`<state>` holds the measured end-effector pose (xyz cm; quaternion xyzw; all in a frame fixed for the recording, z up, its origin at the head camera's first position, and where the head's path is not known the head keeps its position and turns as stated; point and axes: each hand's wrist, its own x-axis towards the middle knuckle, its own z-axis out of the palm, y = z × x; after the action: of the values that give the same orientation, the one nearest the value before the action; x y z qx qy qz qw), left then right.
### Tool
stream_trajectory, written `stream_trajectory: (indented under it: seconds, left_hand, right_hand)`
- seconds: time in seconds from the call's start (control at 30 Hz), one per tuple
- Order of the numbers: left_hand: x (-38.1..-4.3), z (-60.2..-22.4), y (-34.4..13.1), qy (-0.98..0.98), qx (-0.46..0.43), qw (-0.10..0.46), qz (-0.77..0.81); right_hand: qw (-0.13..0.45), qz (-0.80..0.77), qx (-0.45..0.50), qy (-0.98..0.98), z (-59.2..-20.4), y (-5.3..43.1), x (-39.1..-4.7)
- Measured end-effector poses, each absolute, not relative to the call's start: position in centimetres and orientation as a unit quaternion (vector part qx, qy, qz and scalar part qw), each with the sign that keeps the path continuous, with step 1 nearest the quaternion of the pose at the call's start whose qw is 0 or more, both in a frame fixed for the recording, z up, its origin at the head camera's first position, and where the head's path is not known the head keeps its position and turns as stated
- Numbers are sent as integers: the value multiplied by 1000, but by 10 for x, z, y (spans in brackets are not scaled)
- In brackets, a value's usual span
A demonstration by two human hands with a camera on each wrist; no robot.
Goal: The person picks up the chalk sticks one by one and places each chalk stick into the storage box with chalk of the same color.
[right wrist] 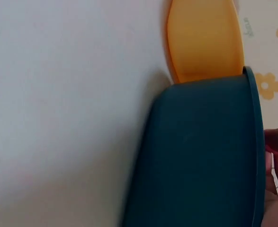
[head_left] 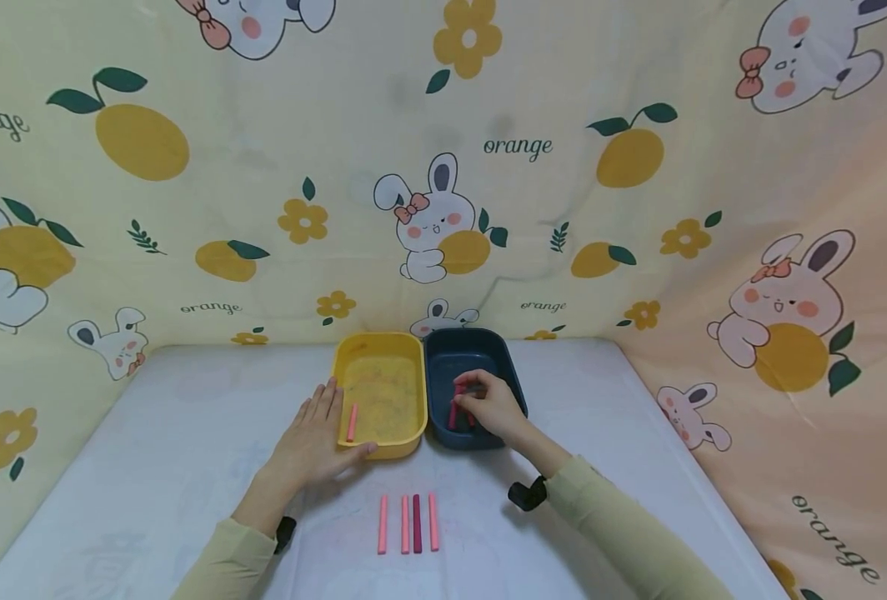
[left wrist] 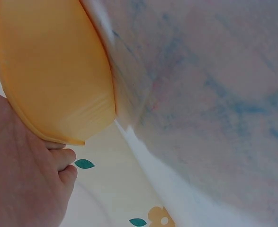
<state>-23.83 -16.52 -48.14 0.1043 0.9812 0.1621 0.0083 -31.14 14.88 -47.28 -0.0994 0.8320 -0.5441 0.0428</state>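
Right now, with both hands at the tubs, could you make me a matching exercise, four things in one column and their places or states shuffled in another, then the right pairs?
Things:
1. Left hand
2. Right hand
3. Yellow tub
4. Row of four sticks

Places or states:
A. Contains one light pink stick
B. On the table, nearer the wearer than both tubs
C. Pinching a dark pink stick at the dark blue tub
D. Fingers resting along a tub's left side

Pairs: 1-D, 2-C, 3-A, 4-B.

On your desk (head_left: pixel 188 450), a nine-o'clock tray (head_left: pixel 387 387) holding one stick (head_left: pixel 352 422) adjoins a three-o'clock tray (head_left: pixel 442 362) holding other sticks (head_left: pixel 453 415); four sticks (head_left: pixel 405 525) lie at six o'clock.
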Motion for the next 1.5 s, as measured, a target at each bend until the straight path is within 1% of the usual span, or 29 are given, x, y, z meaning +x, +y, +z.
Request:
stream_trajectory:
  seconds: [0.2,0.5,0.93,1.13,1.37,1.5]
  left_hand:
    - [-239,-481,-165,981,103,4,162]
    - [-239,-483,-165,981,104,7,165]
    - [-238,-480,-163,981,99,11,166]
    - [-239,-481,-163,981,97,9,165]
    - [-240,-482,-163,982,93,13,161]
    - [-240,-483,-163,982,93,14,162]
  right_hand:
    - [87,-526,-104,840,-473,148,-322]
    - [128,-496,-122,850,-480,148,-336]
    - [157,-506,-117,840,-486,144,-351]
    - [155,-504,-136,839,-489,141,-358]
    - [98,-431,-182,878,-493,138,-366]
    - [75,-392,-201,895,-497,136,-370]
